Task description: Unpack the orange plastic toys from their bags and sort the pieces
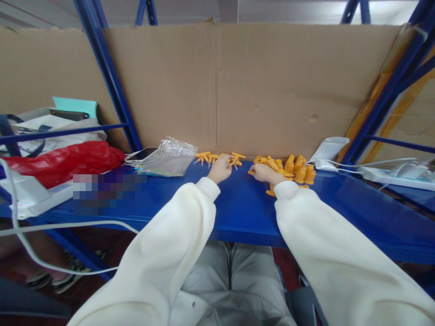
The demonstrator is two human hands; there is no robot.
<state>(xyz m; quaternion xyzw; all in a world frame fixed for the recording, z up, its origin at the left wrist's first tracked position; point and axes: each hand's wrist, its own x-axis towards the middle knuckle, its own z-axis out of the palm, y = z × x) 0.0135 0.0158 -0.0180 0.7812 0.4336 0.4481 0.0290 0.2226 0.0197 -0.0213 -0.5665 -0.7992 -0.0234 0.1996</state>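
Toward the back of the blue table, my left hand (pixel 220 169) reaches into a row of small orange plastic parts (pixel 203 156) with thin metal springs sticking out of them. Its fingers look partly stretched, touching or lying just beside an orange part with a spring (pixel 237 156); whether they grip it is hard to see. My right hand (pixel 267 173) is closed in a pinch, and a small orange plastic piece (pixel 251 172) shows at its fingertips. Most of that piece is hidden. Behind and right of this hand lies a pile of orange hollow plastic pieces (pixel 300 174), several standing upright.
A tall cardboard sheet (pixel 272 86) backs the blue table (pixel 244 213). Left of the parts lie a clear plastic bag (pixel 170 160), a phone (pixel 142 155) and a red bag (pixel 71 160). White cables (pixel 68 225) cross at left; a power strip (pixel 397 176) sits at right, between blue posts.
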